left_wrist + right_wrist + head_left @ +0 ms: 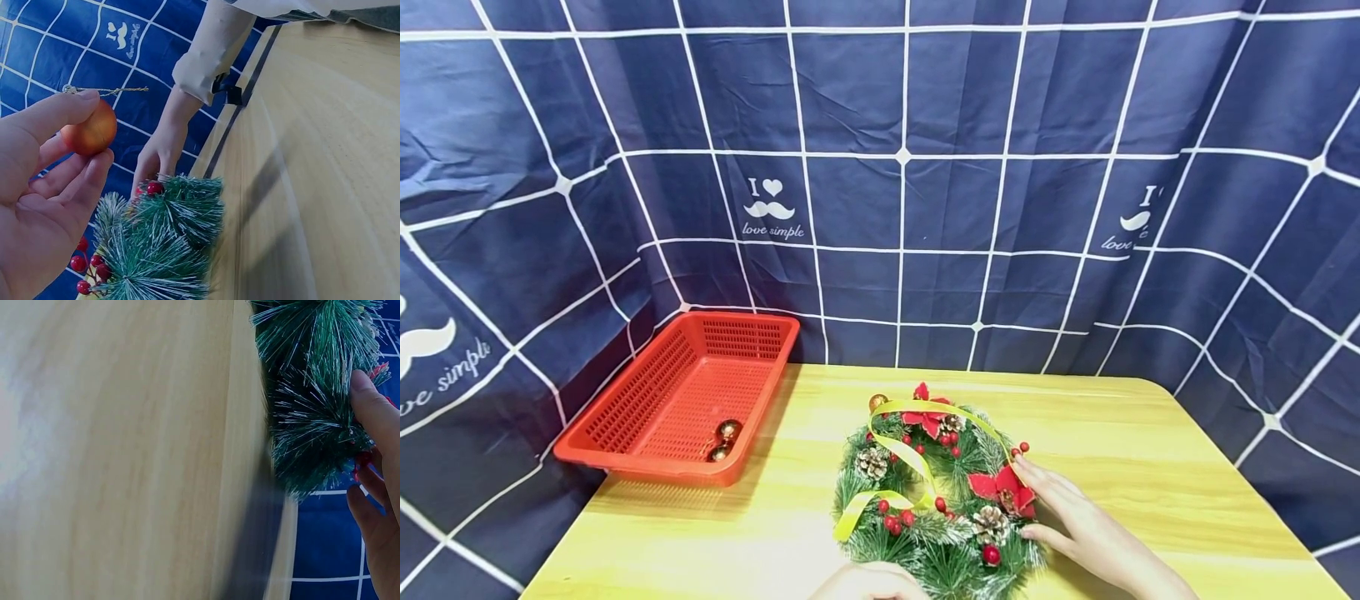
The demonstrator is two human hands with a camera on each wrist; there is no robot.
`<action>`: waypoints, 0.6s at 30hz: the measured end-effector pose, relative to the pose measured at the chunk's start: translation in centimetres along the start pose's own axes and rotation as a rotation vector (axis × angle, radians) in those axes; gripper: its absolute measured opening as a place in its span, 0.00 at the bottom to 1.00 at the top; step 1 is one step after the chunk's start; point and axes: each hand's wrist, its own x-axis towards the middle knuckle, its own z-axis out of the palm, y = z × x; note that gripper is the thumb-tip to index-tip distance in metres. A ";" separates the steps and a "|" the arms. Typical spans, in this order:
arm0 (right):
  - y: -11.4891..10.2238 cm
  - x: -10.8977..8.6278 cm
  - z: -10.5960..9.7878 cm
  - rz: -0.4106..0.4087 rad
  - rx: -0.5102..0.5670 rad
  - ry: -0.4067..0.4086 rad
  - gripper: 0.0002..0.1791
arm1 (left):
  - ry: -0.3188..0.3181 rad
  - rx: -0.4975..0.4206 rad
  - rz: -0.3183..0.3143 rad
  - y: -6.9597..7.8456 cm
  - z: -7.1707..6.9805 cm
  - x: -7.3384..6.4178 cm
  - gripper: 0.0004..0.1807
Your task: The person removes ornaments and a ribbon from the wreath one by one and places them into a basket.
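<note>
My left hand (pixel 44 206) pinches a shiny orange-gold Christmas ball (pixel 94 130) between thumb and fingertips, a gold hanging string (pixel 115 91) looped at its top. In the head view only the back of this hand (pixel 874 582) shows at the bottom edge, hiding the ball. A green Christmas wreath (pixel 887 546) lies on the table, with pinecones, red berries and red poinsettias (pixel 1003 492). Loosely draped over it is a yellow ribbon (pixel 898 450). At the wreath's right edge, my right hand (pixel 1086 521) holds it between thumb and fingers, beside a poinsettia.
A red plastic basket (pixel 625 458) stands at the table's left, with gold balls (pixel 728 430) in its near right corner. Another gold ball (pixel 877 403) sits at the wreath's far left edge. Blue gridded cloth (pixel 850 200) hangs behind the wooden table (pixel 775 533).
</note>
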 end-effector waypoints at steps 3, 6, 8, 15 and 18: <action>0.0 0.0 0.0 -0.003 0.004 0.004 0.42 | -0.004 0.009 0.022 -0.1 -0.1 0.1 0.14; 0.0 0.1 0.0 -0.005 -0.002 0.012 0.41 | -0.022 -0.149 -0.002 -0.1 -0.3 0.2 0.15; -0.1 0.1 0.0 -0.007 -0.006 0.018 0.41 | -0.020 -0.306 -0.047 0.1 -0.5 0.2 0.16; 0.0 0.1 0.0 -0.008 -0.005 0.018 0.41 | -0.008 -0.417 0.005 0.2 -2.2 0.2 0.22; 0.0 0.1 0.0 -0.007 -0.004 0.017 0.41 | 0.015 -0.386 0.025 0.3 -2.9 0.2 0.24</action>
